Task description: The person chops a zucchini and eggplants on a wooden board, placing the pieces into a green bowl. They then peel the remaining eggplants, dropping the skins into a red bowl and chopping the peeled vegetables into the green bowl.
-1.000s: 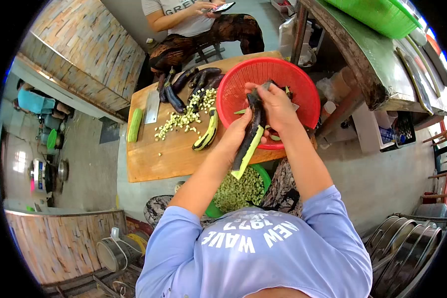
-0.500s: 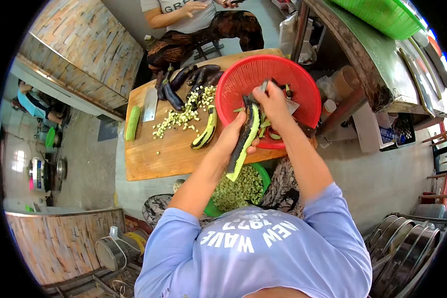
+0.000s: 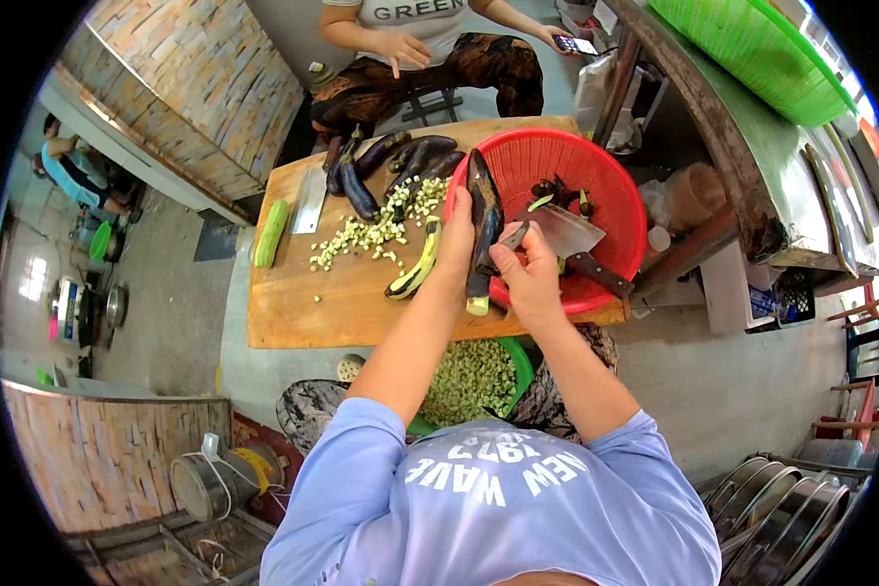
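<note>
My left hand (image 3: 455, 239) is wrapped round a dark eggplant (image 3: 484, 210), which stands nearly upright over the near left rim of the red basket (image 3: 463, 174). Pale flesh shows at its lower end. In my right hand (image 3: 530, 281) is a small peeler (image 3: 517, 235), close against the eggplant's side. A cleaver (image 3: 568, 232) with a dark handle lies across the basket, beside dark trimmings (image 3: 557, 190). To the left of my hands, a partly peeled, striped eggplant (image 3: 422, 262) rests on the wooden board (image 3: 361, 317).
Diced pieces (image 3: 366, 234), whole eggplants (image 3: 359, 191), another cleaver (image 3: 309, 200) and a light green vegetable (image 3: 271, 232) lie on the board. Below its near edge stands a green basin (image 3: 524, 366) of diced pieces. Opposite sits a person (image 3: 410, 29) holding a phone (image 3: 575, 45).
The eggplant has turned, its dark unpeeled side now showing, and sits more upright. My right hand has moved lower, uncovering the cleaver in the basket. The view has shifted slightly.
</note>
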### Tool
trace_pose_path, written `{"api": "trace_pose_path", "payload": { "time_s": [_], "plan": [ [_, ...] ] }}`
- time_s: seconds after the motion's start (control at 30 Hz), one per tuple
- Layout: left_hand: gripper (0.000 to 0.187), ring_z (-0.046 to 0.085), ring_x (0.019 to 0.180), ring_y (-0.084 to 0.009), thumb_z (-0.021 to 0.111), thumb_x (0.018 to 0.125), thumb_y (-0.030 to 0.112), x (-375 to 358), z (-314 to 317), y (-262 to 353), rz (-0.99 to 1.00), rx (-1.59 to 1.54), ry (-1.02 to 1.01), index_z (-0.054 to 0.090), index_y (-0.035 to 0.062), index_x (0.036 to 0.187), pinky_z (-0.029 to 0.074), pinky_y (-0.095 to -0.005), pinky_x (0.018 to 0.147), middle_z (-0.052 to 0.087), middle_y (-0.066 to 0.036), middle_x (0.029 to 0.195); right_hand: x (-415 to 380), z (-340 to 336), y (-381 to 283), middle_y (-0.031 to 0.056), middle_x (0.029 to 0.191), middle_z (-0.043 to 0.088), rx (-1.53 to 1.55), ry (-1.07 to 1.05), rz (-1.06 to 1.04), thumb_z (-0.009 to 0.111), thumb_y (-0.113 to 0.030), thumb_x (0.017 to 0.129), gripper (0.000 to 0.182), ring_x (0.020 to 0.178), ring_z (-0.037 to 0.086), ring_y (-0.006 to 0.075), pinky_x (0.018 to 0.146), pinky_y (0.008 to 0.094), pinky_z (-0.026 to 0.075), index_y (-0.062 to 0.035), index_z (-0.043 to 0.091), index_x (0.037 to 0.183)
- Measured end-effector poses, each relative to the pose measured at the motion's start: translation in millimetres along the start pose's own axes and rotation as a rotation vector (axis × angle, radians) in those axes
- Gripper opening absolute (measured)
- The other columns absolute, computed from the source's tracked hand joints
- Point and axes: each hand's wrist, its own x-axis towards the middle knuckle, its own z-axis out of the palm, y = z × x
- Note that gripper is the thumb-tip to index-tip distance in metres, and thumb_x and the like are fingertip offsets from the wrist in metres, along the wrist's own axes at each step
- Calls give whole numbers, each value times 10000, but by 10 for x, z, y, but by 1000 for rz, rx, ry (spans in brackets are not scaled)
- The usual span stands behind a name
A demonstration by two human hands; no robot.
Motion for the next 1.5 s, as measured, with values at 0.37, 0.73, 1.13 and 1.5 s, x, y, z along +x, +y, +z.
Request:
{"api": "trace_pose_path", "payload": {
  "time_s": [0.37,0.73,1.13,1.5],
  "plan": [
    [450,553,568,-179,335,981,449,-78,39,-179,-231,209,-29,556,57,970,458,-289,447,574,-65,703,808,-247,383,166,790,563,-443,91,-108,589,-147,825,202,725,560,284,678,394,432,20,474,836],
    [440,572,694,-171,447,954,400,365,-269,-278,64,454,47,577,-17,1005,457,-285,576,629,-96,865,751,-507,78,32,821,605,371,-3,451,554,-152,909,90,684,561,148,613,292,464,-62,553,902],
    [606,565,573,-168,361,915,604,48,-258,-46,-185,115,78,580,54,784,476,-278,523,593,-63,695,-142,10,40,-55,822,522,222,-129,293,615,-103,885,82,751,459,40,689,205,404,-52,552,893],
    [523,570,534,-164,306,971,507,-302,-128,-64,-183,200,50,577,67,886,472,-289,462,595,-48,698,312,60,177,59,743,587,-116,66,66,615,-116,829,143,689,533,127,637,297,434,8,546,818]
  ]
}}
